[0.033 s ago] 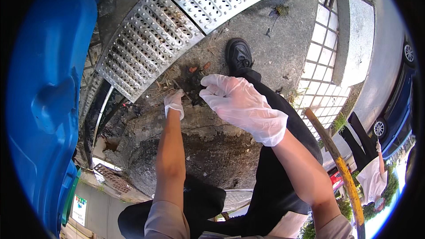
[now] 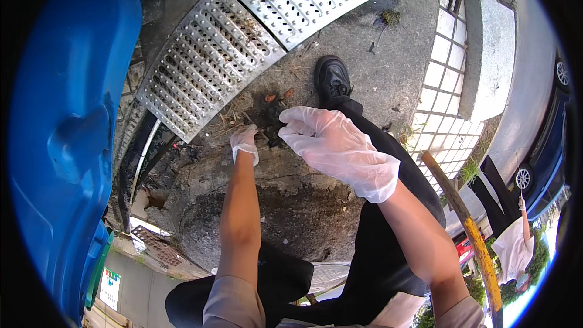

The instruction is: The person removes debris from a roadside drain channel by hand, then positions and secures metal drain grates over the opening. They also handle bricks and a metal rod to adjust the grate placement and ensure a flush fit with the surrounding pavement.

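Observation:
My left hand (image 2: 244,143), in a thin translucent glove, reaches low to the dirty ground at the end of the metal grating (image 2: 206,54). Its fingers are bunched together beside scattered twigs and dry bits (image 2: 228,118); whatever is in them is hidden. My right hand (image 2: 341,150), gloved alike, hangs higher and nearer, with fingers curled toward the thumb in a pinch. Anything small held there cannot be made out. Between the hands lies a dark clump of wet-looking debris (image 2: 262,113), with reddish-brown scraps (image 2: 270,98) by it.
A large blue plastic bin (image 2: 76,97) stands close on the left. My black shoe (image 2: 333,79) rests on the concrete ahead. On the right are a yellow worn pole (image 2: 470,231), a concrete block (image 2: 489,54), another person (image 2: 513,246) and a parked blue car (image 2: 543,152).
The whole view has shifted slightly, so everything sits a little farther right. Both hands keep nearly the same pose and place over the ground.

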Demonstrator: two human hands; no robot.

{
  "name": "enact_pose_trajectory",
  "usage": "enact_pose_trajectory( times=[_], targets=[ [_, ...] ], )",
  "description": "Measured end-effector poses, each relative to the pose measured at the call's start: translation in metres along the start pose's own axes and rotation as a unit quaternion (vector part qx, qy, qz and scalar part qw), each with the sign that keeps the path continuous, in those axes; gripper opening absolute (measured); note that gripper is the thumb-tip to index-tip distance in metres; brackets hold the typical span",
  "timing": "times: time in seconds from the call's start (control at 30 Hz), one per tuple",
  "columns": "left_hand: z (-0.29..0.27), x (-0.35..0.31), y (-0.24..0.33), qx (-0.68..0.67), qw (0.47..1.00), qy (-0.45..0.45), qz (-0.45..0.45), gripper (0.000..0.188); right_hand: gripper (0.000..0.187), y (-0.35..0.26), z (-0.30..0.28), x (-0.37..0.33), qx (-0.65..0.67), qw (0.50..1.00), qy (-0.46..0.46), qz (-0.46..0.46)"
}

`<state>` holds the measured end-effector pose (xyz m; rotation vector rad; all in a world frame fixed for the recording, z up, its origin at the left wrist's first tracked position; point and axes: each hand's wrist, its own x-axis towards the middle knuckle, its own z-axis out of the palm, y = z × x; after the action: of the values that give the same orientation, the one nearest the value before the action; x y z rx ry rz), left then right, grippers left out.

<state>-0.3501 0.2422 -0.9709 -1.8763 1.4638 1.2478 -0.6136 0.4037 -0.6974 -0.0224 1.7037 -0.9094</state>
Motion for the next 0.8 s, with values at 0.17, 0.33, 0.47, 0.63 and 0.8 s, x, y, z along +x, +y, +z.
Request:
enact_pose_trajectory(
  times=[0.17,0.33,0.47,0.63,0.8],
  targets=[
    [0.018,-0.027,0.032,0.01,1.0,-0.011,-0.007,0.041,0.037,0.003,0.003,-0.002,-0.034,0.999,0.0,0.029],
    [-0.002,0.047,-0.005,0.162,0.978,-0.115,0.058,0.03,0.039,-0.005,0.015,-0.004,-0.041,0.999,0.0,-0.028],
    [0.002,0.03,0.016,0.089,0.994,-0.06,-0.038,0.021,0.04,-0.001,0.015,-0.002,-0.029,0.999,0.008,-0.025],
    [-0.042,0.042,0.028,0.09,0.985,-0.142,-0.042,0.014,0.038,-0.015,0.023,-0.005,-0.047,0.999,-0.007,-0.018],
    [-0.046,0.018,0.032,0.095,0.973,-0.184,-0.099,0.01,0.037,-0.017,0.031,-0.007,-0.04,0.998,0.021,-0.047]
  ],
)
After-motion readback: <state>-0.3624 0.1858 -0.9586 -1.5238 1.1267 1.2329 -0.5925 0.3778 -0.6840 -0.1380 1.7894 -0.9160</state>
